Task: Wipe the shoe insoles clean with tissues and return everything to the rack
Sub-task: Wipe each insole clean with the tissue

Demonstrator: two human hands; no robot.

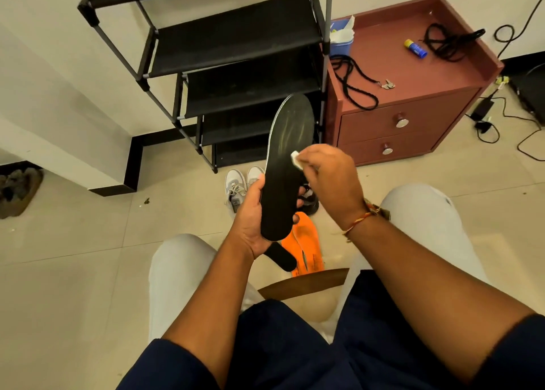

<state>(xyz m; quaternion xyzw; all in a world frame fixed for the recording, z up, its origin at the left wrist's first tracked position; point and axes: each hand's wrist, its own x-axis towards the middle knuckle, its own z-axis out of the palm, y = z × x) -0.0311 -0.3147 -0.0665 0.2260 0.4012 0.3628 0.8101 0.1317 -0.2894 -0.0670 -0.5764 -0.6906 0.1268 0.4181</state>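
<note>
Left hand [250, 221] gripping insole [287, 153], any lettering unreadable

Beige tile floor [73, 271], white walls [44, 50], maroon 2-drwr cabinet [436, 76].

Sneakers [239, 183], orange insoles [308, 243] on floor [73, 271]

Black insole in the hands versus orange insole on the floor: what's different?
The black insole is dark, the orange insole bright. The left hand holds the black insole upright while the right hand presses a tissue on it; the orange insole lies flat on the floor. Both are foot-shaped.
</note>
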